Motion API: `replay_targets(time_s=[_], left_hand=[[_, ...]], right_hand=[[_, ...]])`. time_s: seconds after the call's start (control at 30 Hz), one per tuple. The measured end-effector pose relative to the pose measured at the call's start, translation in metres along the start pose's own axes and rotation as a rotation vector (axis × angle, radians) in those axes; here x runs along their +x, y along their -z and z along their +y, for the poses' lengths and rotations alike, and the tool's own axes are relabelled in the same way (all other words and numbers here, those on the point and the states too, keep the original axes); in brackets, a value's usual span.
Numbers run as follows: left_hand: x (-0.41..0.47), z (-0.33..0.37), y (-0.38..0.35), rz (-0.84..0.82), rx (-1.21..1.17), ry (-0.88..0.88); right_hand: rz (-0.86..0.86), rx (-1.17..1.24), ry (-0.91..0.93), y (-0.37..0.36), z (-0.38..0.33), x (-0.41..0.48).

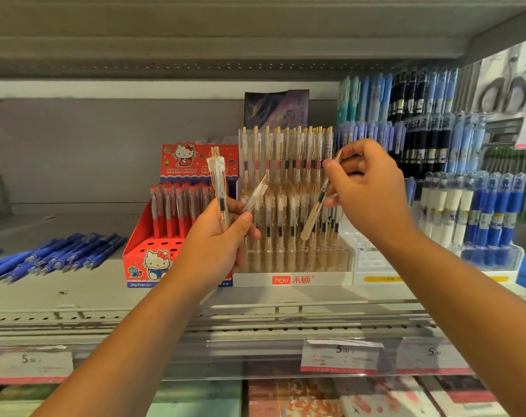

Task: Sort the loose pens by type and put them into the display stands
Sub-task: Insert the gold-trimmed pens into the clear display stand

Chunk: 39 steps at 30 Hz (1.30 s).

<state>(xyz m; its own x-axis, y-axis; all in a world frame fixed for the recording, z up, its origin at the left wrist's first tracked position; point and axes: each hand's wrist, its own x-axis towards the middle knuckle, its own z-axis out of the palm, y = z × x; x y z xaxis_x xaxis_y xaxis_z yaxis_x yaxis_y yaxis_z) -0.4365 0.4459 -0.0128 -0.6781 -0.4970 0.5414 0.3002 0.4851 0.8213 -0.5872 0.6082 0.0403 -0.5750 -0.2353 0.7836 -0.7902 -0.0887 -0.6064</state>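
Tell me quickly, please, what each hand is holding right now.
Left hand: closed around a bunch of clear pens.
Right hand: pinching a single clear pen near the display stand.

hands: two, left hand (222,236) and right hand (373,191). gold-clip pens (219,179) in the left hand: at least two. gold-clip pen (317,209) in the right hand: one. display stands: three, being red stand (135,251), clear stand (292,279), third stand (376,266). loose blue pens (60,254): one heap, number not countable. price labels (340,356): three.
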Motion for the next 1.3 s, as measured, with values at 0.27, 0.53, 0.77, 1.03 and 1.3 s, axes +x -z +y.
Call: replay_targets(time_s=[0.27,0.53,0.77,1.03,1.3], left_hand=[[-0.001,0.003,-0.002,-0.04,-0.027,0.0],[-0.001,0.0,-0.002,-0.08,-0.034,0.015],[-0.003,0.002,-0.002,-0.105,-0.031,0.019],[-0.004,0.004,-0.002,-0.143,-0.137,-0.038],[-0.004,0.0,-0.001,-0.21,-0.111,-0.057]], right_hand=[[-0.031,-0.213,0.068,-0.008,0.007,-0.004],[-0.305,-0.354,0.056,-0.019,0.015,-0.011],[-0.31,-0.361,0.007,-0.014,0.021,-0.009],[-0.137,-0.542,0.374,-0.01,0.012,-0.022],[-0.285,0.218,-0.018,-0.032,-0.017,-0.04]])
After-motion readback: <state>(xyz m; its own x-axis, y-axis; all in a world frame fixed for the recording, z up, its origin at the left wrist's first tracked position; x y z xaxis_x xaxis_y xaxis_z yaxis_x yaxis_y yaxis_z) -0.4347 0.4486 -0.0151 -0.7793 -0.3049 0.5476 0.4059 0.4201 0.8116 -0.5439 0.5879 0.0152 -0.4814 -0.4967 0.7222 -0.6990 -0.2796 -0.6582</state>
